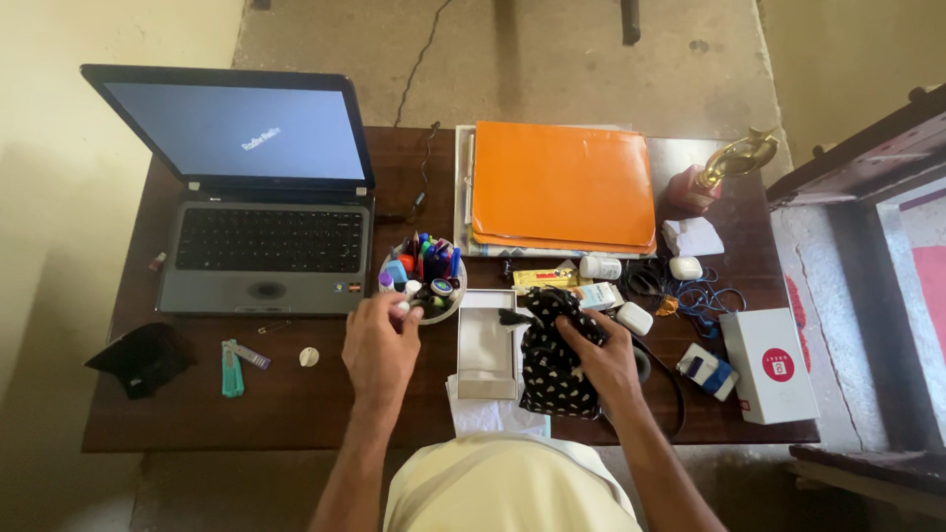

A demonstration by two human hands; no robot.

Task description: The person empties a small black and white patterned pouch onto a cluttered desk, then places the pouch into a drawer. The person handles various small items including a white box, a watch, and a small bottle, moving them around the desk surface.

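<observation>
My right hand (603, 357) grips a black pouch with white dots (552, 360) that rests on the dark wooden desk (296, 404), near its front edge. My left hand (379, 345) reaches into a round holder crammed with pens and small items (424, 281); its fingertips touch something small and white at the holder's rim, too small to tell apart. Between my hands lies an open white box tray (486, 345), with white paper (483, 416) under it.
An open grey laptop (264, 246) sits at the left, an orange folder (562, 185) on papers at the back. Small white bottles, cables (705, 296), a white box with a red dot (771, 365), a gold trophy (724, 166), a black wallet (143, 357) and a teal clip (232, 369) lie around.
</observation>
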